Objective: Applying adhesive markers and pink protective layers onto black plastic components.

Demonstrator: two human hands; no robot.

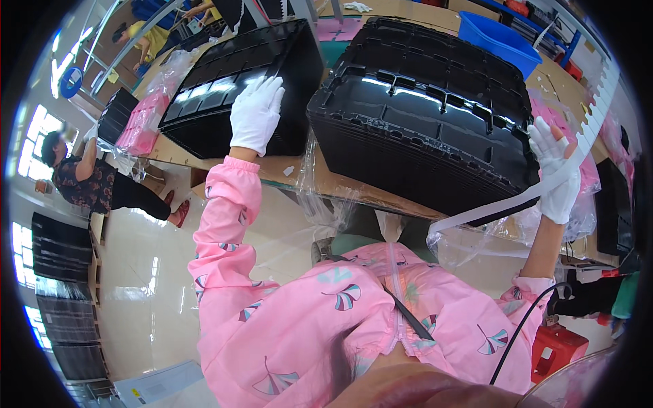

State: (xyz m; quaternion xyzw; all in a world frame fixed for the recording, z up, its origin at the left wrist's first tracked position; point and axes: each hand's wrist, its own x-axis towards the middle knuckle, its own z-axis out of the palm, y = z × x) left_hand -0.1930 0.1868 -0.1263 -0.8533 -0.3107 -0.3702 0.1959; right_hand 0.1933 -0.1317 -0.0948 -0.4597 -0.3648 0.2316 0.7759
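Black stack (216, 83) under left fingers (273, 94), outstretched; right fingers (543, 144) beside second stack (428, 119), grip on white strip (605, 98) unclear

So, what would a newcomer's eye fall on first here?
Probably the larger glossy black stack, right of centre, and the smaller black stack to its left. Next, the white-gloved left hand at the smaller stack, and the gloved right hand beside the larger one, crossed by a white toothed strip.
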